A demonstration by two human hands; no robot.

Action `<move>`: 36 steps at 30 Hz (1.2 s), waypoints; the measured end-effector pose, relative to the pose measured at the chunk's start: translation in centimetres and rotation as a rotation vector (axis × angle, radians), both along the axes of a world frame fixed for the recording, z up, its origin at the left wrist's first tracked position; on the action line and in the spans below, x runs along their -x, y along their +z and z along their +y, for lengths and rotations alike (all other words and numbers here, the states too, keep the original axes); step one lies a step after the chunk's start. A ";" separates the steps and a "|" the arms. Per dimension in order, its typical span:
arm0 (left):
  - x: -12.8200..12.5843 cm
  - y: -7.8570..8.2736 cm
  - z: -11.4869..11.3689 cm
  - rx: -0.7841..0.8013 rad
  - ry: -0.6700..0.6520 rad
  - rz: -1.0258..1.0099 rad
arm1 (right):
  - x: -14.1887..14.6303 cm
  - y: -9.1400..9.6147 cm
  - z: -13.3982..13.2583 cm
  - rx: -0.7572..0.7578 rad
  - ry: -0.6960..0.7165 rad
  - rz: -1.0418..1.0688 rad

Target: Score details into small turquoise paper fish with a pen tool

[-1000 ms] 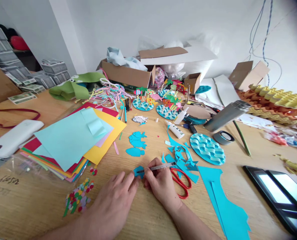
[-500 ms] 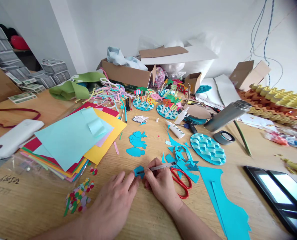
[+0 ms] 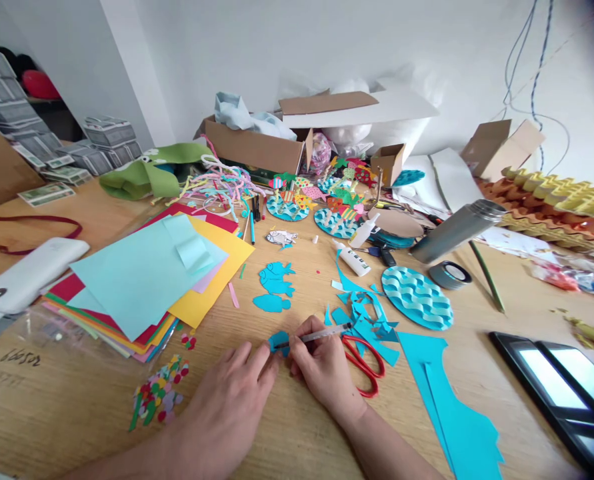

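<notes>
A small blue paper cut-out (image 3: pixel 279 340) lies flat on the wooden table, partly covered by fingers. My left hand (image 3: pixel 237 393) holds it down at its left and lower edge, fingers together. In my right hand (image 3: pixel 324 367) is a slim clear-barrelled pen (image 3: pixel 323 333), its dark tip on the paper. Just beyond the hands lie more blue fish shapes, one plain fish (image 3: pixel 271 303) and fish with drawn black lines (image 3: pixel 277 277). Red-handled scissors (image 3: pixel 365 367) rest to the right of my right hand, their blades hidden among blue paper scraps (image 3: pixel 369 327).
Coloured paper sheets (image 3: pixel 137 280) are stacked at left, with loose paper dots (image 3: pixel 159 390) nearby. At right are a large blue offcut (image 3: pixel 451 407), a wavy-patterned disc (image 3: pixel 417 298), a steel flask (image 3: pixel 457 230) and a black-framed device (image 3: pixel 547 387). Glue bottles (image 3: pixel 353 259) lie farther back.
</notes>
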State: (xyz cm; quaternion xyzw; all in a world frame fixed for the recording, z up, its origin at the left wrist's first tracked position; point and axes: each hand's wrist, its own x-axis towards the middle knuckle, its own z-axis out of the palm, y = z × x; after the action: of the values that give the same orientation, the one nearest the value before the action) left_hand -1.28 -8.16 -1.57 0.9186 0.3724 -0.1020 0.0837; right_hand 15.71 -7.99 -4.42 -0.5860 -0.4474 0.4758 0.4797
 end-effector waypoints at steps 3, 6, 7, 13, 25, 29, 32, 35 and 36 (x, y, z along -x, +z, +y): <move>0.0 0.0 0.0 -0.002 0.001 0.002 | 0.0 0.1 0.0 0.005 0.004 0.000; 0.0 -0.1 0.0 -0.003 0.001 0.001 | 0.0 0.0 0.0 0.000 0.010 -0.006; 0.0 -0.1 0.0 -0.002 0.002 -0.001 | 0.0 0.0 0.0 -0.003 0.011 -0.013; 0.1 -0.2 -0.1 -0.008 -0.005 -0.006 | -0.1 -0.2 0.0 -0.014 0.020 -0.028; 0.0 0.3 -0.1 -0.025 -0.008 0.016 | 0.0 0.1 -0.1 -0.012 0.026 -0.030; 0.0 0.4 -0.1 -0.019 -0.008 0.005 | 0.0 0.2 -0.1 -0.011 0.027 -0.037; 0.0 0.4 -0.1 -0.018 -0.006 0.006 | 0.1 0.3 -0.1 -0.009 0.030 -0.031; -0.1 0.3 -0.1 -0.015 -0.004 0.000 | 0.2 0.4 0.0 -0.007 0.031 -0.021; -0.1 0.3 -0.1 -0.014 -0.006 -0.002 | 0.2 0.5 0.0 -0.004 0.029 -0.013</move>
State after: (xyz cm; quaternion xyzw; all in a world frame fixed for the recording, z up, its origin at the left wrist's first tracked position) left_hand -1.21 -8.26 -1.26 0.9205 0.3702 -0.0987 0.0773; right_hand 15.53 -8.02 -3.96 -0.5817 -0.4599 0.4780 0.4708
